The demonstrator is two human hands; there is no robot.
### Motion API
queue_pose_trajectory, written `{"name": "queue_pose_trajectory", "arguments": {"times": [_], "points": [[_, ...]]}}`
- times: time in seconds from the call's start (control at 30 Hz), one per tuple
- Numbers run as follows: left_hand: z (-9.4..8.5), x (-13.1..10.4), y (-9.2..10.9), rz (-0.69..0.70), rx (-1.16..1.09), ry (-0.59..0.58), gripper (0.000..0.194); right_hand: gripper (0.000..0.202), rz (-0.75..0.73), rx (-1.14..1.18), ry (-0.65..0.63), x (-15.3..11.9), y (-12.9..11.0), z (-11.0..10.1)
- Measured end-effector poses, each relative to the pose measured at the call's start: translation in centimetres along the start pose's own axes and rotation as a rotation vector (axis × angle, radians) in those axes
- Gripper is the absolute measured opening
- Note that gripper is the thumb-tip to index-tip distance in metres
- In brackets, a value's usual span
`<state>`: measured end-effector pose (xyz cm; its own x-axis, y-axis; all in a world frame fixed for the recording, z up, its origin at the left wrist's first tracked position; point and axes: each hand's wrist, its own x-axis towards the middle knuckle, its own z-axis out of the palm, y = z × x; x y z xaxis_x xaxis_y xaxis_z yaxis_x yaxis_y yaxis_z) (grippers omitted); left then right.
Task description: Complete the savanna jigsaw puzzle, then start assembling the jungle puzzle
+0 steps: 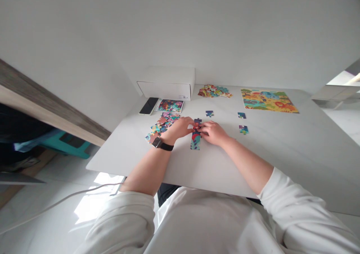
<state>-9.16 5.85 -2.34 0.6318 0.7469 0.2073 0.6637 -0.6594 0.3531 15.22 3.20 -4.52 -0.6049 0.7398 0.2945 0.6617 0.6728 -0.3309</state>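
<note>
A narrow upright strip of joined jigsaw puzzle pieces (195, 144) lies flat on the table in front of me, blue at the top, red in the middle and teal at the bottom. My left hand (183, 128), with a watch on its wrist, has its thumb and fingers curled at the strip's upper left edge. From the other side, my right hand (213, 133) presses its bent fingers on the strip's red middle part. Fingertips partly cover the pieces there. Close to my left hand is a pile of loose jigsaw pieces (163, 124), partly behind the wrist.
Single pieces lie beyond the strip (209, 113) and to its right, one blue (241, 115), one purple and green (243, 130). Farther back are a picture card (170, 105), a phone (148, 106), a white box (165, 83), another piece pile (213, 91) and an assembled animal puzzle (268, 101).
</note>
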Motion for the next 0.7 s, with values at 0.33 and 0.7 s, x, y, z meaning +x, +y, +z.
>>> {"name": "queue_pose_trajectory", "arguments": {"times": [0.33,0.7], "points": [[-0.7,-0.2,0.2,0.076,-0.049,-0.052,0.025,0.04,0.048,-0.044,-0.15,-0.4,-1.7,-1.5],[-0.5,-0.8,-0.5,0.019,0.018,-0.221,0.104,0.113,0.108,-0.085,-0.314,-1.3,-2.6,-1.2]]}}
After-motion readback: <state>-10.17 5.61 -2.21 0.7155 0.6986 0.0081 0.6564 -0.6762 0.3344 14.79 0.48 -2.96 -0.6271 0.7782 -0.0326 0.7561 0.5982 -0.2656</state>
